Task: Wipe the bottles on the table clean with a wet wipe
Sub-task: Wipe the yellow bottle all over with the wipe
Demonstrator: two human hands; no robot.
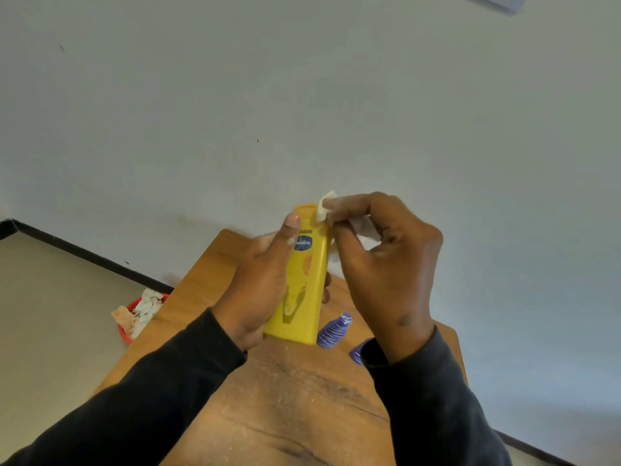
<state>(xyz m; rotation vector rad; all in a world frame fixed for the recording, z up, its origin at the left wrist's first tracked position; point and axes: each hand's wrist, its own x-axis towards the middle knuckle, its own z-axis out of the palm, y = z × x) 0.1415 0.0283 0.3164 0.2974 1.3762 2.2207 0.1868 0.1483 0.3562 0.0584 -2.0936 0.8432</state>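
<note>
Wiping looks midway: left hand (258,287) grips the yellow bottle (302,280) above the table (268,398), right hand (386,264) pinches the wipe (324,205) at its cap, two purple bottles (334,331) beside it seemingly waiting.

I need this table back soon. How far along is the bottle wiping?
Done: the red bin beside the table holds used wipes. In hand: the left hand holds the yellow bottle while the right hand presses a wipe to its cap. Possibly left: two purple bottles lying on the table.
</note>
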